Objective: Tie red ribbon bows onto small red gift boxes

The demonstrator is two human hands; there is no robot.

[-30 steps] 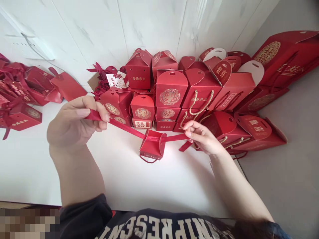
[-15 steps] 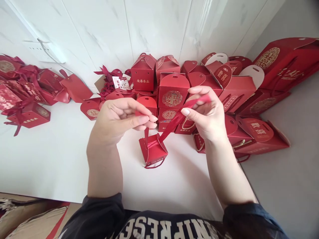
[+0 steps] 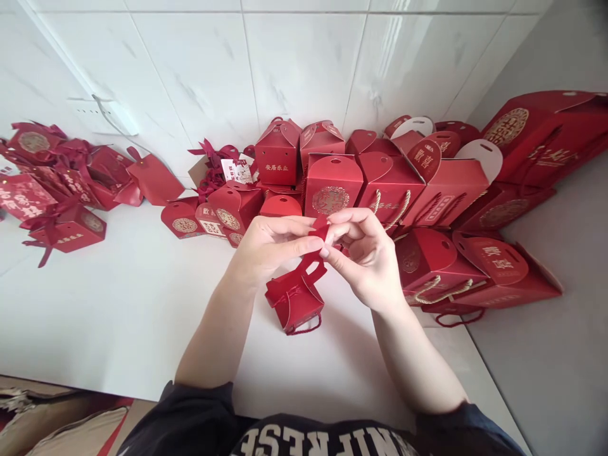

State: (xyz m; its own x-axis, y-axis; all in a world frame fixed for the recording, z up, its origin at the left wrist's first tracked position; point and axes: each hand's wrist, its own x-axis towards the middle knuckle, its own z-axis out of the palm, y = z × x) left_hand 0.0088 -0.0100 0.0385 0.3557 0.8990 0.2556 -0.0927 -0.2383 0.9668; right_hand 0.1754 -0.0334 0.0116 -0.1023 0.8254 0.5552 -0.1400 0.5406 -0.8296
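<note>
A small red box (image 3: 299, 307) with a dark red cord handle stands on the white table (image 3: 142, 304). A red ribbon (image 3: 311, 258) rises from its top in a loop. My left hand (image 3: 285, 244) pinches the ribbon above the box from the left. Facing it, my right hand (image 3: 363, 253) pinches the ribbon from the right, the fingertips of both hands nearly touching. Neither hand touches the box itself. The fingers partly hide how the ribbon is folded between them.
Red gift boxes (image 3: 332, 183) stand stacked along the tiled wall, more (image 3: 508, 266) at the right. Ribboned boxes (image 3: 71, 225) lie at the far left. A wall socket (image 3: 102, 116) with a cable is behind them. Cardboard (image 3: 71, 430) shows below the table's front edge.
Both hands have come together above the small box, drawing the two ribbon ends to one spot. The ribbon now makes a loop. The view has tilted up slightly.
</note>
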